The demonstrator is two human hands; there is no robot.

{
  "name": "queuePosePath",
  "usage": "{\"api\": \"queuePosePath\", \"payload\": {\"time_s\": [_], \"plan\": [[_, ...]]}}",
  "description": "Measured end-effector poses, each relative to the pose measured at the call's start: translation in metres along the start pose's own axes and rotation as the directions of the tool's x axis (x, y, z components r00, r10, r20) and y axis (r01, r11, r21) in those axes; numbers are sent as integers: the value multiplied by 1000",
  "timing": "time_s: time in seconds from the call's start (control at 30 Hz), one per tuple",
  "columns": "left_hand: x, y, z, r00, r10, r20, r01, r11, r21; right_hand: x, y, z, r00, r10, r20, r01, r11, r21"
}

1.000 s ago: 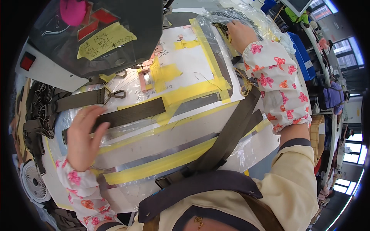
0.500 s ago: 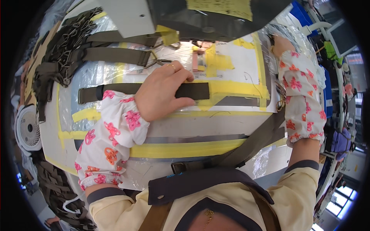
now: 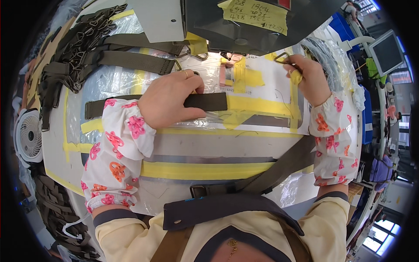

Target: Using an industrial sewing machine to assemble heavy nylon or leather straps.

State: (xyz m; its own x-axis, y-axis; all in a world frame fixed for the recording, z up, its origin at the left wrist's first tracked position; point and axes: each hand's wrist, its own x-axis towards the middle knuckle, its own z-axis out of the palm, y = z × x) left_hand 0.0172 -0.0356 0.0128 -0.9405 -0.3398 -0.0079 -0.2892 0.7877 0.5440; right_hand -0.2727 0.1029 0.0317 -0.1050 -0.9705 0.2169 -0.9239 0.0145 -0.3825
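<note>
One wide strap (image 3: pixel 279 166) slants from the worktop's (image 3: pixel 205 143) near edge toward its right edge. Mid-worktop lies one short strap (image 3: pixel 207 101); the left hand (image 3: pixel 168 98) stays over it, thumb and fingers apart. Beyond, two straps (image 3: pixel 135 61) reach in from the left edge. The right hand (image 3: pixel 310 78), previously among clear plastic (image 3: pixel 329 65) at the far right corner, now pinches one metal ring (image 3: pixel 281 57) farther in.
</note>
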Motion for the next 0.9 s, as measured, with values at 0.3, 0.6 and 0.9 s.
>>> {"api": "queuePosePath", "payload": {"time_s": [0.3,0.6,0.9], "plan": [[7,-11,-8,983,81,-168,-98,991,-95,-2,-62,55,974,167,152,-226,732,643],[7,14,24,955,10,-295,12,998,70,-12,-105,70,983,181,-16,-141,816,560],[20,17,25,973,36,-228,-115,932,-343,-28,-96,85,968,-63,-241,179,849,497]]}}
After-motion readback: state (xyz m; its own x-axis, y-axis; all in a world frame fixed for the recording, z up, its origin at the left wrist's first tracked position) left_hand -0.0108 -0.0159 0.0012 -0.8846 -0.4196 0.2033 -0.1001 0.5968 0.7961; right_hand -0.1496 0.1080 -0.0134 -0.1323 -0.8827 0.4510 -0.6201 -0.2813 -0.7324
